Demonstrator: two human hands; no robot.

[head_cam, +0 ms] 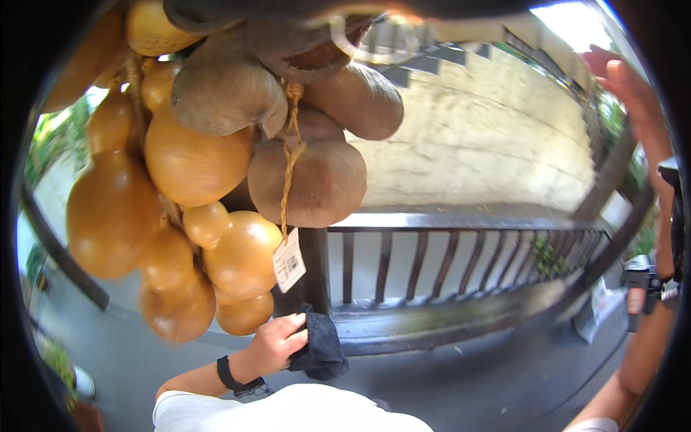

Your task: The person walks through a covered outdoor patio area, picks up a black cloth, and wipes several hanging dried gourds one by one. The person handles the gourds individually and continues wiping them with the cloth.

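My left hand (275, 343), with a black band at the wrist, grips a folded black cloth (324, 345) below a hanging bunch of glossy orange-brown gourds (110, 216). Duller brown gourds or pods (307, 181) hang beside them, higher up. A twisted cord (291, 167) among these carries a white printed tag (290, 262), just above the cloth. Raised at the far right edge, my right hand (621, 75) has its fingers apart and no object visible in it. A dark device (639, 286) is strapped near the right forearm.
A dark slatted railing (418, 264) runs behind the gourds to the right, with a pale stone wall (475, 129) beyond. A dark post (316, 270) stands behind the tag. Curved dark beams (610, 237) cross at right. A white bag (599, 310) lies on the grey floor (432, 383).
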